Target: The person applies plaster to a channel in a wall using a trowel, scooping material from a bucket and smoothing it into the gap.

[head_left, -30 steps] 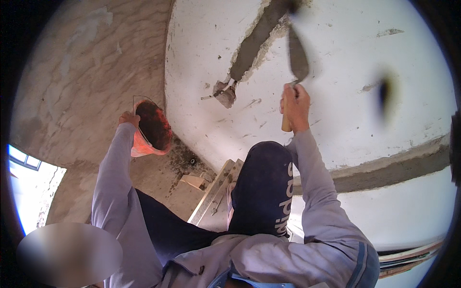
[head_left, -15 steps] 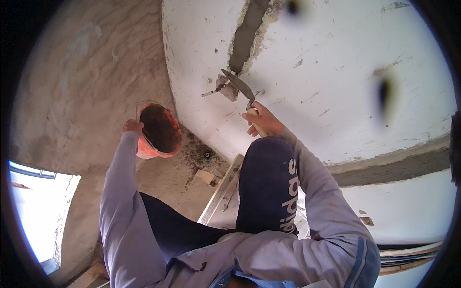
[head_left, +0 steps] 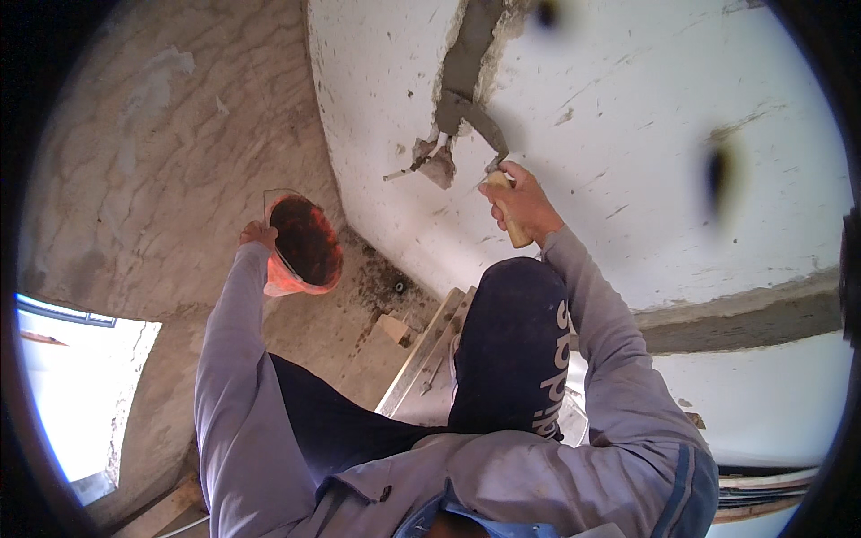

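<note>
My left hand point(head_left: 256, 234) grips the near rim of an orange bucket point(head_left: 291, 282), its inside dark and stained. My right hand point(head_left: 529, 206) is closed around the wooden handle of a trowel point(head_left: 491, 132). The trowel's blade lies against the lower end of a mortar-filled channel point(head_left: 472, 45) cut in the white wall point(head_left: 637, 179). Just below and left of the blade is a rough hole point(head_left: 437, 169) with a short pale pipe or wire point(head_left: 392, 176) poking out.
A plank platform point(head_left: 418, 368) is beneath my dark-trousered knee point(head_left: 502, 323). A wooden offcut point(head_left: 392, 328) lies on the stained concrete surface point(head_left: 188, 152) at left. A bright opening point(head_left: 76, 394) is at lower left, a grey band point(head_left: 744, 323) across the right wall, stacked boards point(head_left: 762, 493) at lower right.
My right hand and trowel swung down-left from higher up the wall to the channel's end, then shifted slightly up. The bucket in my left hand moved a little to the right in view.
</note>
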{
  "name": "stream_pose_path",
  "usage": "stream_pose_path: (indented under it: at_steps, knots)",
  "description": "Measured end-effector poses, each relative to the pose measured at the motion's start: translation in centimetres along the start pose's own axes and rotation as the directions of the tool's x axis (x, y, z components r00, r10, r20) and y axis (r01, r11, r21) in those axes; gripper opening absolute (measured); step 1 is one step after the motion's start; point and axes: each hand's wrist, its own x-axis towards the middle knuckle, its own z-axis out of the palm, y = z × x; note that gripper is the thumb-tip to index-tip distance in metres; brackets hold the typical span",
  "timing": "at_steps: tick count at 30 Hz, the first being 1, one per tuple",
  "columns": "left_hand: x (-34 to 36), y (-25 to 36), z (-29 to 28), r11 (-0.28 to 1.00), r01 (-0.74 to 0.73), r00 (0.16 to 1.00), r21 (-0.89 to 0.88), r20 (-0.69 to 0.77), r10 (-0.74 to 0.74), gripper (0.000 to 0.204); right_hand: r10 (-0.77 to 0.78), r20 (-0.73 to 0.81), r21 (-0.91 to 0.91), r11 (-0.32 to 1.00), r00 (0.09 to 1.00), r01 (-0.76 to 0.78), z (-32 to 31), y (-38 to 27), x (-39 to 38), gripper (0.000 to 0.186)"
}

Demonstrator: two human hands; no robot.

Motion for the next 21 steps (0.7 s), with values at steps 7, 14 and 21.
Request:
stream_pose_path:
  at_steps: [7,14,21]
  knots:
    - [-0.3,0.4,0.1,0.998,-0.055,0.998,0.021,0.001,0.055,0.042,-0.036,-0.014,0.02,0.999,0.999,0.037,-0.7,-4.7,-0.7,0.053]
    - [2.0,-3.0,2.3,0.98,-0.15,0.988,0.128,-0.025,0.154,0.042,-0.108,-0.005,-0.005,0.994,0.994,0.108,-0.7,-10.6,-2.2,0.038]
    - [0.4,1.6,1.2,0.993,-0.043,0.998,-0.112,-0.039,0.039,0.04,-0.189,-0.032,-0.022,0.982,0.981,0.189,-3.5,-15.7,-3.8,0.031]
